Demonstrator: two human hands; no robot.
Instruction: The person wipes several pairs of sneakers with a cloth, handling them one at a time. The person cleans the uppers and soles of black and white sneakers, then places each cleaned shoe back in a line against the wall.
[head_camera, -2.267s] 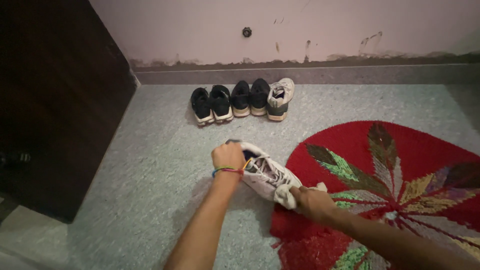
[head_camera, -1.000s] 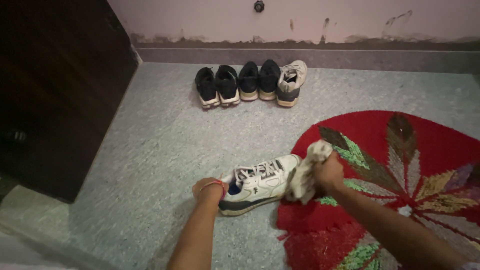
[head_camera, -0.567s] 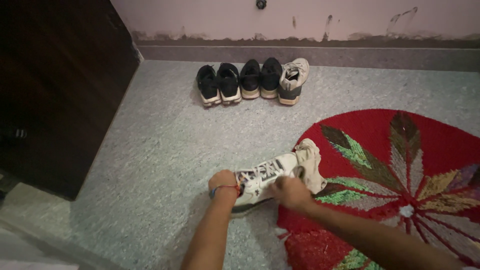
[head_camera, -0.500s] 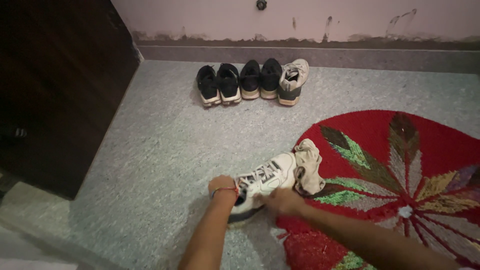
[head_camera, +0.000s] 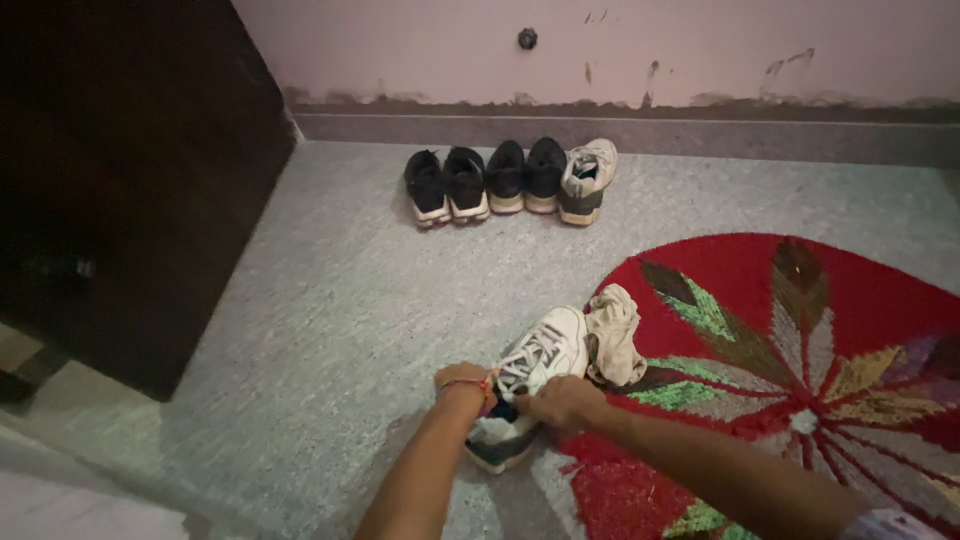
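A white sneaker (head_camera: 540, 355) with a dark sole lies on the grey floor at the edge of a round red mat (head_camera: 800, 300). My left hand (head_camera: 462, 384), with a coloured thread band at the wrist, grips the heel end of the sneaker. Over on the other side, my right hand (head_camera: 560, 402) holds the shoe near its opening. A crumpled beige cloth (head_camera: 613, 333) lies loose on the mat, touching the sneaker's toe.
A row of shoes (head_camera: 510, 180), several black and one white, stands by the far pink wall. A dark wooden door or cabinet (head_camera: 130, 180) fills the left side. Grey floor (head_camera: 340, 290) lies between.
My right hand let go of the beige cloth, which now rests on the mat by the toe, and moved onto the sneaker. The sneaker turned, with its toe now pointing away.
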